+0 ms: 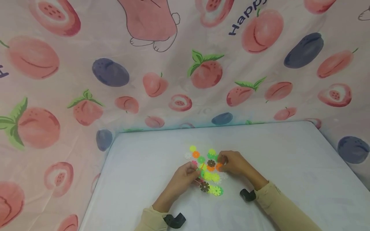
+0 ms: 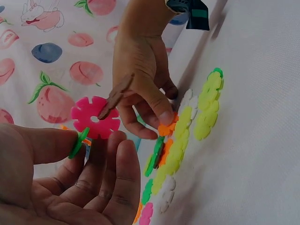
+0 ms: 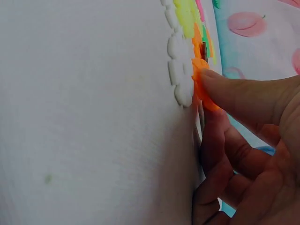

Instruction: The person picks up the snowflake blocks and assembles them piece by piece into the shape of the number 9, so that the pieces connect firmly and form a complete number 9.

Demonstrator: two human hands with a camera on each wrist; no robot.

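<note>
My left hand (image 1: 185,175) is held above the left side of a group of notched plastic discs. Between its thumb and fingers it pinches a green notched disc (image 2: 78,143), seen nearly edge-on in the left wrist view. Joined to that is a pink notched disc (image 2: 107,125), and a brown disc (image 2: 116,96) sticks out from the pink one. At the group's right side, my right hand (image 1: 236,164) pinches an orange notched disc (image 3: 199,77) between thumb and fingers, low over the tabletop. White discs (image 3: 180,65) lie right beside it.
More discs lie close together, among them a yellow disc (image 1: 192,148), a brown disc (image 1: 204,186) and a green disc (image 1: 201,159). They lie on a white-covered table (image 1: 138,166). A fruit-print cloth (image 1: 162,61) hangs behind and to both sides.
</note>
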